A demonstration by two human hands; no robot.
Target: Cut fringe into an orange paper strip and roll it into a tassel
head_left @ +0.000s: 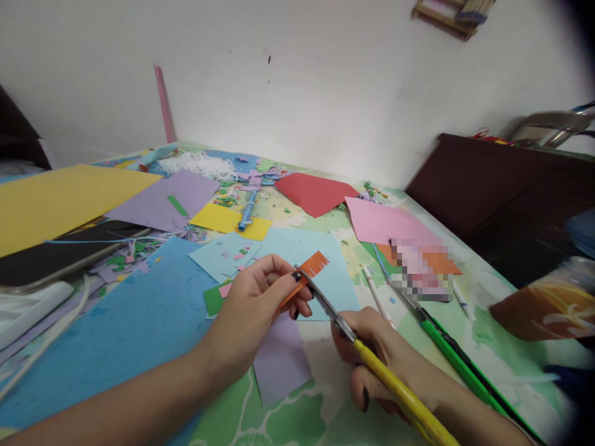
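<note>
Left hand (264, 297) pinching 1 orange strip (317, 265), right hand (372, 353) gripping scissors (346, 328), phone (60, 248) beside yellow sheet (60, 198)

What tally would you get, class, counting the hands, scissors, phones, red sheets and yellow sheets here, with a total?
Hands: 2 (left hand, right hand)
Scissors: 1
Phone: 1
Red sheet: 1
Yellow sheets: 2 (large one, small one)
Total: 7

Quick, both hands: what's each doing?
Left: closed on the orange strip.
Right: closed on the yellow-handled scissors, blades at the strip.
</note>
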